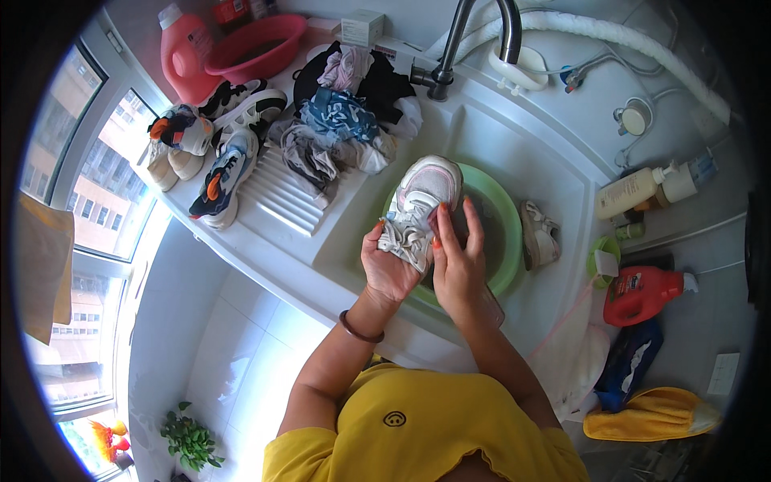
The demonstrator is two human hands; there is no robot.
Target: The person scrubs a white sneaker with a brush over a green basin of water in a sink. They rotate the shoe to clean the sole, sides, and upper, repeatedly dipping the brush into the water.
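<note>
My left hand (pixel 388 268) grips a white and pale pink lace-up sneaker (pixel 429 184) by its heel end, toe pointing away from me. Against the shoe's right side is my right hand (pixel 461 259), fingers raised; a small reddish thing (pixel 433 222) shows beside its fingertips, and whether it is held I cannot tell. Beneath the shoe a green plastic basin (pixel 514 226) with dark water stands in the white sink (pixel 548 156). The other sneaker (pixel 540 236) of similar look lies right of the basin.
Crumpled clothes (pixel 340 114) lie on the ribbed washboard (pixel 289 196). Several shoes (pixel 232 162), a pink detergent bottle (pixel 187 54) and a pink basin (pixel 295 30) stand left. The faucet (pixel 443 75) rises behind the sink. Bottles (pixel 629 193) and a red detergent jug (pixel 644 295) line the right side.
</note>
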